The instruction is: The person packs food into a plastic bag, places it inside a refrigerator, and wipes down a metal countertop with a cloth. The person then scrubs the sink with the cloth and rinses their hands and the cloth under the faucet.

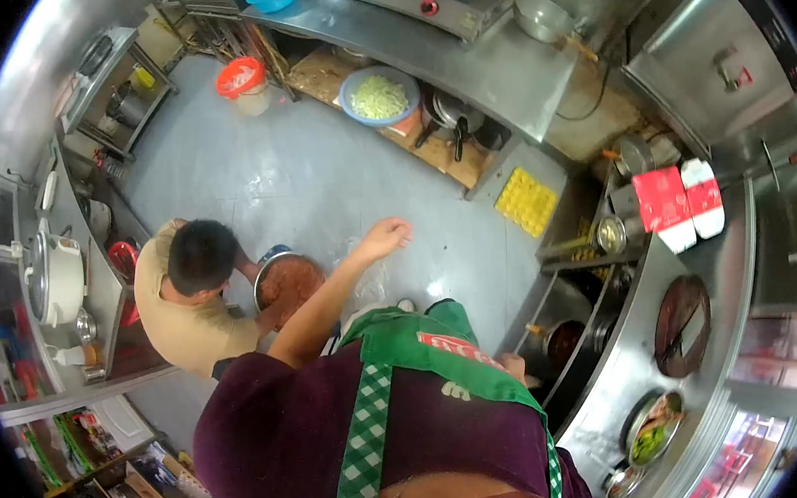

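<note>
My left hand [386,238] is stretched out over the grey floor, its fingers loosely curled, and what lies between them, if anything, is too small to tell. Low at my right side, my right hand [513,368] shows only in part beside the green apron [445,362]; its fingers are mostly hidden. Left of my left arm, a co-worker [205,283] in a tan shirt bends over a metal basin [287,286] of reddish-brown food, with a hand in it.
A blue bowl of chopped pale green vegetable [379,98] sits on the low shelf. A red-rimmed bucket [242,83] stands on the floor. To the right are a yellow tray [526,201], a counter [702,300] and a round board [682,325] with a cleaver.
</note>
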Tool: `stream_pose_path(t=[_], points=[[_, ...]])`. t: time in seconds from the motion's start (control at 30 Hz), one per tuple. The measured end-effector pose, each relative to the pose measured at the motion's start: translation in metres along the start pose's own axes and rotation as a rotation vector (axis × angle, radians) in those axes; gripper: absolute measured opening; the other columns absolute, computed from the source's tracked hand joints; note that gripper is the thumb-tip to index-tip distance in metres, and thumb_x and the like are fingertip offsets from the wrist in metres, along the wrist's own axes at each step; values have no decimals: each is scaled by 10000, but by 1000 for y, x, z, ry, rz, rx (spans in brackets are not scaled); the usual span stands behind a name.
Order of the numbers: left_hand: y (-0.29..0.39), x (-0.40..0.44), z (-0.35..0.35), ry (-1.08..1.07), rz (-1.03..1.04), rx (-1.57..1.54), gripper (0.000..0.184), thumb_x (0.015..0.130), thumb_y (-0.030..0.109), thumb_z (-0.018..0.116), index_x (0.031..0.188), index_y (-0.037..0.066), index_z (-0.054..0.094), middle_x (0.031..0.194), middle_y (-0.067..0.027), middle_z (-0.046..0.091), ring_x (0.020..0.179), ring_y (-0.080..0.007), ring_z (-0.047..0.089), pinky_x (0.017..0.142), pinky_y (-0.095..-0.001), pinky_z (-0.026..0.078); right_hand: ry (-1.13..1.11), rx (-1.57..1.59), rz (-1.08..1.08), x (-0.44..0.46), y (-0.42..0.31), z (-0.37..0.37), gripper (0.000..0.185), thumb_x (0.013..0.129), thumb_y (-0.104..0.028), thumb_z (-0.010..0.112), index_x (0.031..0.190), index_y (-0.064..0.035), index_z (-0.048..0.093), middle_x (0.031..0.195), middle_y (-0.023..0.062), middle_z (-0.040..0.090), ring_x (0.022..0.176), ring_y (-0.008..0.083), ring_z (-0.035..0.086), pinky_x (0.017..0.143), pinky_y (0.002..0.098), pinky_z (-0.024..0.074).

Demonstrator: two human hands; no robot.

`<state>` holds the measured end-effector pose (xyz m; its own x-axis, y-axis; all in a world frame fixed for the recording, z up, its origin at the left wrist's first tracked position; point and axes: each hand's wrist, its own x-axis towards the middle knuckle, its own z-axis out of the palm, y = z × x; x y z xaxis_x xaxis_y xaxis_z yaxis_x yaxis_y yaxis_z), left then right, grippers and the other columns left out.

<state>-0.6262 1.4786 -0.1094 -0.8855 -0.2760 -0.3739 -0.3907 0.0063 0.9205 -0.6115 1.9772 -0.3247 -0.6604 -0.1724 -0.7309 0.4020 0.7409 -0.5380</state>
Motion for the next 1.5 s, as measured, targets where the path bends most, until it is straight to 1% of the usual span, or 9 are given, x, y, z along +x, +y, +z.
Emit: stream_pose_path(t=[0.1, 0.17, 0.27, 0.4, 0.57, 0.83, 1.07, 1.27, 1.5], points=[[-28, 57, -16, 2, 26, -126, 286, 845, 264, 466, 933, 13, 571, 810, -55, 588, 689, -137, 550, 612, -245, 449, -27, -352, -248, 75, 14, -21, 132, 763, -115, 522, 680, -13, 526, 545, 106, 543, 451, 187, 537, 387, 305, 432], [-75, 84, -34, 56, -9, -300, 290, 839, 278, 471, 919, 20, 576, 800, -51, 587, 685, -129, 546, 614, -237, 444, 30, -909, -863, 158, 54, -21, 141, 759, -101, 527, 652, -9, 523, 529, 103, 539, 445, 185, 533, 385, 305, 431], [-62, 68, -68, 222, -153, -136, 300, 826, 301, 484, 927, 35, 576, 795, -40, 585, 683, -119, 542, 611, -230, 438, -153, -611, -418, 175, -79, -44, 155, 759, -139, 500, 702, 1, 536, 605, 129, 560, 496, 228, 550, 459, 337, 445], [-42, 45, -100, 434, -274, -324, 327, 823, 313, 471, 977, 42, 570, 833, -50, 589, 722, -123, 541, 627, -230, 428, -243, -596, -222, 221, -247, -49, 221, 759, -189, 464, 768, 14, 554, 706, 164, 589, 563, 286, 573, 559, 381, 464], [-45, 27, -125, 717, -218, -575, 325, 829, 305, 462, 1000, 50, 568, 904, -65, 586, 761, -144, 553, 668, -261, 435, -92, -826, -772, 329, -428, 19, 279, 745, -247, 498, 730, 14, 595, 770, 221, 589, 756, 327, 589, 670, 404, 450], [-38, 90, -254, 797, -280, -667, 332, 826, 309, 450, 1016, 63, 566, 906, -58, 588, 754, -144, 551, 683, -272, 440, -306, -844, -1216, 323, -674, 226, 256, 779, -207, 450, 882, -23, 597, 822, 215, 589, 765, 343, 580, 670, 394, 448], [-16, 139, -453, 893, -245, -531, 302, 840, 275, 450, 985, 38, 569, 866, -58, 590, 731, -124, 551, 655, -246, 449, -951, -1226, -990, 297, -810, 372, 280, 745, -228, 462, 893, -28, 592, 830, 201, 596, 801, 318, 577, 715, 399, 443], [10, 126, -595, 1164, -124, -607, 317, 853, 279, 449, 987, 15, 562, 855, -53, 585, 718, -122, 540, 670, -239, 438, -597, -1048, -1054, 365, -916, 447, 282, 723, -242, 478, 818, -15, 616, 823, 202, 597, 798, 351, 569, 726, 402, 447], [-20, 163, -701, 1136, -198, -596, 340, 832, 308, 472, 995, 23, 559, 860, -59, 585, 733, -126, 549, 661, -244, 435, -755, -1233, -986, 429, -1012, 541, 298, 724, -268, 502, 775, 7, 607, 744, 184, 604, 729, 308, 589, 678, 371, 458]])
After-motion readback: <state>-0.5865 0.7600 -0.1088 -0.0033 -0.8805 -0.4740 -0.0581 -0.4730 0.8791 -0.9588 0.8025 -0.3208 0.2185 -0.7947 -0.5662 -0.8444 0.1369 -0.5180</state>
